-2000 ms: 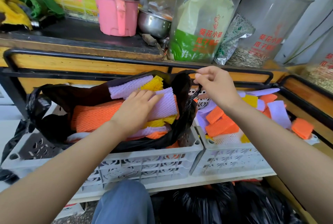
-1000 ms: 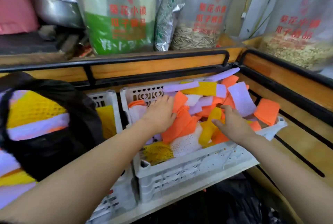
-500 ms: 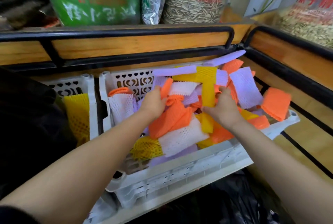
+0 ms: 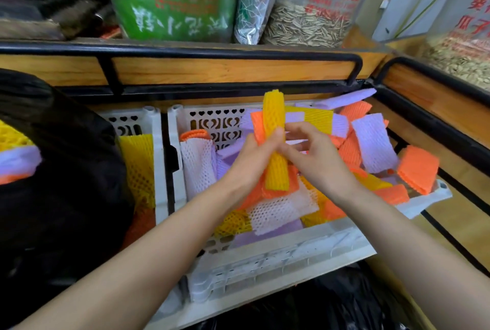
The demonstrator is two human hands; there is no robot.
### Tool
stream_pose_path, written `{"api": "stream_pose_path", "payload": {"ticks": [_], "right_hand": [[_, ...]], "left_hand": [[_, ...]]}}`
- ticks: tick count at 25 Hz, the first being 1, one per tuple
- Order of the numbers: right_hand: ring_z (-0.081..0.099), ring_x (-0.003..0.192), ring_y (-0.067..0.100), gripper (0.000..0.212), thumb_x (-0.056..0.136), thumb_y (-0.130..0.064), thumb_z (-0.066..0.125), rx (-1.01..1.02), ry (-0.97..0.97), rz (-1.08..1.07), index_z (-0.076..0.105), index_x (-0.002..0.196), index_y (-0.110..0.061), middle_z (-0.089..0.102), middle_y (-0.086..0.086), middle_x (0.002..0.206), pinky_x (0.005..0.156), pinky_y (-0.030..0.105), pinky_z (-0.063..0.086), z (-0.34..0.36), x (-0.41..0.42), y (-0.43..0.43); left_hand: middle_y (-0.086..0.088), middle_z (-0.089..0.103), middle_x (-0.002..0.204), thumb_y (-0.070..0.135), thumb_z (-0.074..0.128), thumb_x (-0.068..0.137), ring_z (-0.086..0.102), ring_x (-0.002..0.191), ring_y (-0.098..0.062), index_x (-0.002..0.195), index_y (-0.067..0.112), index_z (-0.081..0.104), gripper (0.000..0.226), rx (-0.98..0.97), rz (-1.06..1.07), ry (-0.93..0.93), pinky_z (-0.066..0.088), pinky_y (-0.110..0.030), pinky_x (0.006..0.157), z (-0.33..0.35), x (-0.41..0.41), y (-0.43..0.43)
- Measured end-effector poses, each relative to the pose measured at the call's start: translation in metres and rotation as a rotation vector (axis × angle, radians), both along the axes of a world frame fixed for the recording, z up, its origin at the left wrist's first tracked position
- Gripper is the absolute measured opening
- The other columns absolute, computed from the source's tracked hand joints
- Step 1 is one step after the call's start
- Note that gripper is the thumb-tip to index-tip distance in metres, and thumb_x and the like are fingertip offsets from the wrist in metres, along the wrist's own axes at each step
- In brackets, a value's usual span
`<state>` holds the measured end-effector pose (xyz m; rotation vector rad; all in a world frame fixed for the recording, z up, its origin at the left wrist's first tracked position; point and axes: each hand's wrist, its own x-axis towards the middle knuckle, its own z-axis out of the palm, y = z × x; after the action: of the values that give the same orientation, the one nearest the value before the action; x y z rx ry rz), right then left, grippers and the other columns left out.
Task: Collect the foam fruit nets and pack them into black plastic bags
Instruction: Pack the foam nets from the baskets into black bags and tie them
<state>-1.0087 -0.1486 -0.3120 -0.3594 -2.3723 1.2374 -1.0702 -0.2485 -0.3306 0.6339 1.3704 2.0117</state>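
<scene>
A white plastic crate [image 4: 291, 250] holds a heap of orange, yellow, purple and white foam fruit nets [image 4: 371, 144]. My left hand [image 4: 252, 162] grips a small upright stack above the heap: a yellow net [image 4: 274, 115] in front of an orange one. My right hand [image 4: 315, 160] meets the stack from the right, its fingers curled against the nets. A black plastic bag [image 4: 66, 170] at the left holds yellow, purple and orange nets.
A second white crate [image 4: 151, 130] under the black bag has a yellow net against its wall. A black metal rail [image 4: 212, 54] and wooden ledge run behind. Big sacks of sunflower seeds [image 4: 305, 22] stand on the ledge. More black bags [image 4: 331, 308] lie below.
My view swung right from the black bag to the right crate. Both hands went into the heap, gathered nets and lifted a yellow and orange stack upright.
</scene>
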Motion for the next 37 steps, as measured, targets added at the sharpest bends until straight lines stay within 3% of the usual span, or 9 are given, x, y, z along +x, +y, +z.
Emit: {"api": "stream_pose_path", "payload": {"ticks": [3, 10, 14, 19, 26, 30, 32, 35, 37], "right_hand": [[0.056, 0.08, 0.004, 0.027, 0.089, -0.008, 0.059, 0.122, -0.045, 0.045, 0.06, 0.112, -0.022, 0.058, -0.005, 0.103, 0.065, 0.017, 0.05, 0.003, -0.007, 0.01], [0.036, 0.134, 0.025, 0.066, 0.088, -0.022, 0.064, 0.383, -0.241, -0.176, 0.031, 0.142, -0.004, 0.036, 0.013, 0.147, 0.1, 0.025, 0.031, -0.014, -0.045, 0.078], [0.034, 0.135, 0.029, 0.073, 0.087, -0.037, 0.063, 0.509, -0.281, -0.126, 0.03, 0.144, -0.006, 0.038, 0.015, 0.146, 0.108, 0.035, 0.027, -0.022, -0.072, 0.077], [0.043, 0.121, 0.035, 0.068, 0.084, -0.031, 0.067, 0.844, -0.429, -0.068, 0.033, 0.141, -0.012, 0.052, 0.019, 0.129, 0.098, 0.041, 0.035, -0.032, -0.082, 0.064], [0.044, 0.119, 0.039, 0.048, 0.091, -0.018, 0.057, 0.817, -0.35, -0.235, 0.042, 0.135, -0.005, 0.053, 0.024, 0.125, 0.091, 0.042, 0.037, 0.002, -0.065, 0.094], [0.022, 0.139, 0.039, 0.086, 0.089, -0.027, 0.062, 0.595, -0.671, -0.274, 0.005, 0.15, -0.007, 0.007, 0.024, 0.154, 0.108, 0.045, 0.025, -0.022, -0.063, 0.109], [0.032, 0.134, 0.036, 0.103, 0.086, -0.029, 0.067, 0.43, -0.712, -0.294, -0.011, 0.148, -0.003, 0.016, 0.024, 0.152, 0.1, 0.043, 0.035, -0.029, -0.067, 0.112], [0.055, 0.101, 0.033, 0.089, 0.082, -0.033, 0.071, 0.403, -0.7, -0.292, 0.018, 0.146, 0.0, 0.056, 0.014, 0.1, 0.06, 0.031, 0.038, -0.029, -0.069, 0.114], [0.052, 0.086, 0.029, 0.036, 0.082, -0.034, 0.07, 0.533, -0.663, -0.263, 0.055, 0.105, -0.01, 0.054, 0.005, 0.082, 0.058, 0.031, 0.031, -0.029, -0.069, 0.11]], "left_hand": [[0.003, 0.066, 0.101, 0.007, 0.058, 0.091, 0.065, 0.085, -0.001, 0.11, 0.017, 0.057, 0.021, -0.129, 0.115, 0.192, 0.053, -0.018, 0.07, 0.0, -0.009, -0.017], [0.005, 0.064, 0.108, 0.023, 0.064, 0.089, 0.062, 0.099, -0.011, 0.121, 0.021, 0.053, 0.034, -0.271, 0.335, 0.185, 0.053, -0.028, 0.083, -0.01, -0.031, -0.033], [0.0, 0.062, 0.116, 0.025, 0.065, 0.088, 0.06, 0.106, -0.016, 0.125, 0.021, 0.05, 0.04, -0.33, 0.417, 0.178, 0.051, -0.037, 0.091, -0.02, -0.043, -0.04], [0.001, 0.062, 0.116, 0.027, 0.064, 0.088, 0.06, 0.105, -0.016, 0.119, 0.026, 0.05, 0.034, -0.313, 0.383, 0.141, 0.051, -0.043, 0.093, -0.024, -0.044, -0.041], [0.01, 0.061, 0.103, 0.027, 0.063, 0.089, 0.06, 0.1, -0.011, 0.115, 0.027, 0.047, 0.031, -0.252, 0.362, 0.099, 0.052, -0.034, 0.087, -0.02, -0.044, -0.041], [0.013, 0.06, 0.1, 0.026, 0.064, 0.088, 0.06, 0.096, -0.007, 0.112, 0.029, 0.048, 0.029, -0.226, 0.337, 0.09, 0.052, -0.03, 0.084, -0.019, -0.042, -0.043], [0.013, 0.06, 0.101, 0.026, 0.063, 0.088, 0.06, 0.095, -0.006, 0.112, 0.03, 0.048, 0.028, -0.223, 0.328, 0.085, 0.052, -0.03, 0.084, -0.019, -0.043, -0.043], [0.017, 0.058, 0.098, 0.028, 0.063, 0.089, 0.057, 0.09, 0.001, 0.114, 0.029, 0.047, 0.03, -0.232, 0.313, 0.09, 0.051, -0.022, 0.077, -0.02, -0.044, -0.042], [0.017, 0.057, 0.098, 0.029, 0.062, 0.089, 0.057, 0.09, 0.0, 0.116, 0.029, 0.047, 0.031, -0.244, 0.309, 0.097, 0.05, -0.02, 0.075, -0.02, -0.045, -0.042]]}}
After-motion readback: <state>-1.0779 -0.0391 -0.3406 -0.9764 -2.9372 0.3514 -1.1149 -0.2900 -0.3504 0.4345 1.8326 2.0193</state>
